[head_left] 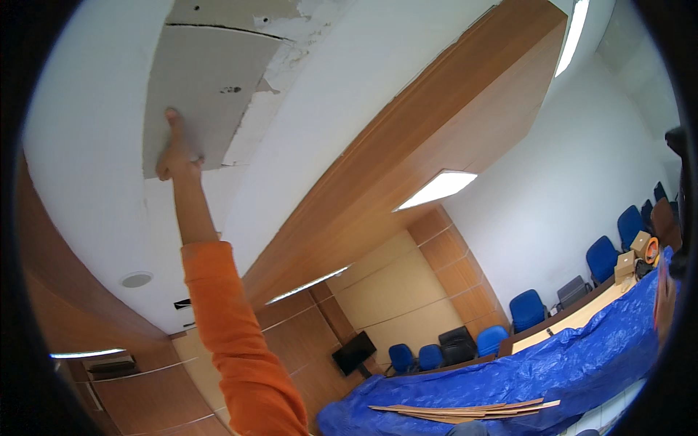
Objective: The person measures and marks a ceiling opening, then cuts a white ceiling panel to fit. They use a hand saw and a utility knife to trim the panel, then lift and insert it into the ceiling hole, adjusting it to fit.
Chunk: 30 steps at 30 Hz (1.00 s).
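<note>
My left hand (179,154) reaches up in an orange sleeve (229,320) to a grey board panel (196,73) set in the white ceiling. It lies against the lower part of the panel, near its bottom edge. One finger stretches up along the board and another digit points out to the left. The right side of the hand is smeared by motion, and I make out nothing held in it. Patchy white filler (287,65) and torn edges run along the panel's right side. A dark gap crosses the board near its top. My right hand is out of view.
A wood-clad ceiling beam (392,138) slants down beside the panel. A lit ceiling light (436,189) and a round vent (136,279) are nearby. Below, a blue tarp (509,370) carries thin wooden strips (465,412). Blue chairs (527,309) and cardboard boxes (624,267) stand beyond.
</note>
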Available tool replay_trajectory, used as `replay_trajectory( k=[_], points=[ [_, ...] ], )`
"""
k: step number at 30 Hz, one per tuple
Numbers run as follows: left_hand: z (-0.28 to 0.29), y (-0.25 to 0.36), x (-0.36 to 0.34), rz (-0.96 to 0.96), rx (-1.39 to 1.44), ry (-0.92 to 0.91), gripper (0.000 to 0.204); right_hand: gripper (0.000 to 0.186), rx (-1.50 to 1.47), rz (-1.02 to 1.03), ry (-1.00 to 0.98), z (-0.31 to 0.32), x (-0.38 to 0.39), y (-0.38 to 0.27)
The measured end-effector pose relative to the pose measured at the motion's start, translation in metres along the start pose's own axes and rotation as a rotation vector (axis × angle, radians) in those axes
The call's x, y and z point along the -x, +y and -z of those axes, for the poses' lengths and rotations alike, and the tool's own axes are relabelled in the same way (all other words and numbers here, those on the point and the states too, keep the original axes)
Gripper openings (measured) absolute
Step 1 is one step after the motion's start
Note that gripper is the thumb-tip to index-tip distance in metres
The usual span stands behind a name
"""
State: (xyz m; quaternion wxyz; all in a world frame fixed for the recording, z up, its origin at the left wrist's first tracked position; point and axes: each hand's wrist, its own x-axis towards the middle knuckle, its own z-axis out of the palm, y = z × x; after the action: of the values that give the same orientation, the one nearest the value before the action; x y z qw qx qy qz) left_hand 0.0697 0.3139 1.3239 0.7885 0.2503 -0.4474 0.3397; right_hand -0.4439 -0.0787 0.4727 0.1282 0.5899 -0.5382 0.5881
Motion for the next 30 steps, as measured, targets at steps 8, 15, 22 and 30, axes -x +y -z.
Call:
replay_trajectory(
  k=[8,15,22,30],
  points=[
    [0.003,0.000,-0.008,0.072,-0.042,0.055,0.146,0.040,-1.261,0.380,0.302,0.137,-0.328,-0.370],
    [0.006,0.006,0.004,0.074,-0.054,0.068,0.146,0.027,-1.379,0.813,0.282,0.244,-0.374,-0.579],
    [0.006,0.004,-0.005,0.089,-0.065,0.095,0.148,0.016,-0.687,1.114,0.850,0.317,-0.410,-0.685],
    [0.012,0.006,-0.001,0.047,-0.065,0.009,0.149,0.025,-1.072,1.013,0.550,0.337,-0.420,-0.723]
  ],
)
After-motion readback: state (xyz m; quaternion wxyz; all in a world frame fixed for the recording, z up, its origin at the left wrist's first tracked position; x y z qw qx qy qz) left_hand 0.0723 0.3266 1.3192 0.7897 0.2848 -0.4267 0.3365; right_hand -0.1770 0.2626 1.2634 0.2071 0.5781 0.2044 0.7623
